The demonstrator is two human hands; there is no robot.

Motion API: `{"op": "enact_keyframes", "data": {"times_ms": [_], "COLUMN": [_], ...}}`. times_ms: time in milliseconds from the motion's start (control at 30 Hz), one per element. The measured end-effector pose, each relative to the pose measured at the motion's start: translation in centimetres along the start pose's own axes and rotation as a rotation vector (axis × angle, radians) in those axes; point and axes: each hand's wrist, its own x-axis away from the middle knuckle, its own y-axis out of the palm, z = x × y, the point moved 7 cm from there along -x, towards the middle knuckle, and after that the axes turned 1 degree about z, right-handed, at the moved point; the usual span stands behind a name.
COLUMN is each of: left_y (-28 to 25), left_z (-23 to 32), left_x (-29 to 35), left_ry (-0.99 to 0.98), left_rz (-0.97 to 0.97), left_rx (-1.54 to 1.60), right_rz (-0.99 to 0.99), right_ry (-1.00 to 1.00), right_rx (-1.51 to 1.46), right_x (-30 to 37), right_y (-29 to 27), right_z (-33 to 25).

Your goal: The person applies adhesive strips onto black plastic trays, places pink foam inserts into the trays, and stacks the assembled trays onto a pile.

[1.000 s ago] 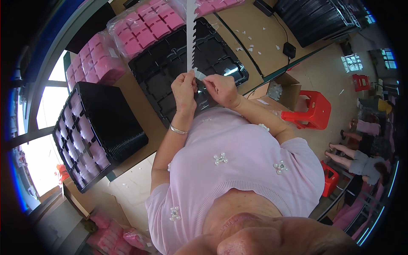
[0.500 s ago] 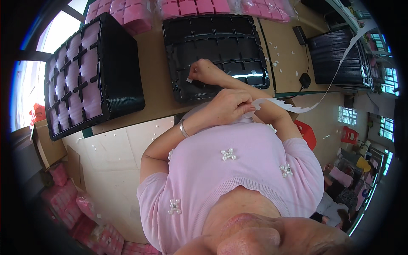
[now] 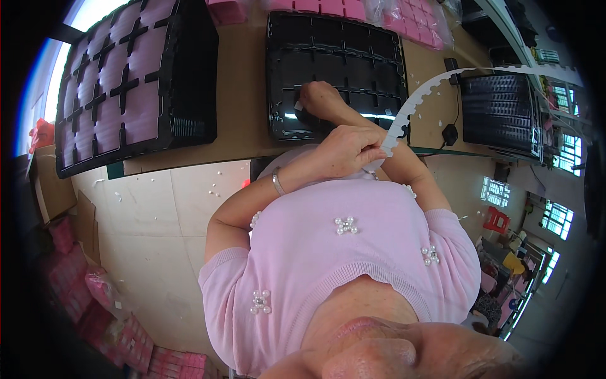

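My forearms cross in front of my chest. My left hand (image 3: 349, 150), with a bracelet at its wrist, pinches the end of a long white strip (image 3: 413, 104) with a notched edge. From those fingers the strip arcs up and away to the right. My right hand (image 3: 320, 100) reaches past it to the left part of a black plastic compartment tray (image 3: 341, 60) on the table. Its fingers are closed at a small white piece (image 3: 298, 106), which shows beside the fingertips against the tray. Another small white bit (image 3: 388, 112) lies on the tray's right side.
A tall stack of black trays with pale pink contents (image 3: 126, 82) stands at left. More stacked black trays (image 3: 502, 117) stand at right, near a black adapter (image 3: 449, 134) with a cord. Pink blocks (image 3: 413, 22) line the back. White scraps litter the floor (image 3: 151, 215).
The whole view has shifted, with the table scene higher in the picture. The strip has swung from lying over my right forearm to a raised arc. My right hand stays at the same tray spot.
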Motion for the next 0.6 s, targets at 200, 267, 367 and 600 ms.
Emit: {"op": "enact_keyframes", "data": {"times_ms": [200,267,367,600], "left_y": [-0.3,-0.2,0.1,1.6], "left_z": [-0.6,-1.1,-0.9,-1.2], "left_x": [0.4,0.6,0.8,0.3], "left_ry": [-0.002,-0.025,0.011,-0.002], "left_rz": [-0.017,-0.036,-0.047,-0.02], "left_rx": [0.027,0.037,0.035,0.052], "right_rz": [0.021,0.024,0.134,0.209], "right_ry": [-0.034,-0.05,-0.327,-0.571], "right_rx": [0.089,0.095,0.166,0.102], "right_x": [-0.1,0.2,2.5,6.6], "right_y": [-0.4,-0.3,0.1,0.3], "right_z": [-1.1,-1.3,-2.9,-1.6]}}
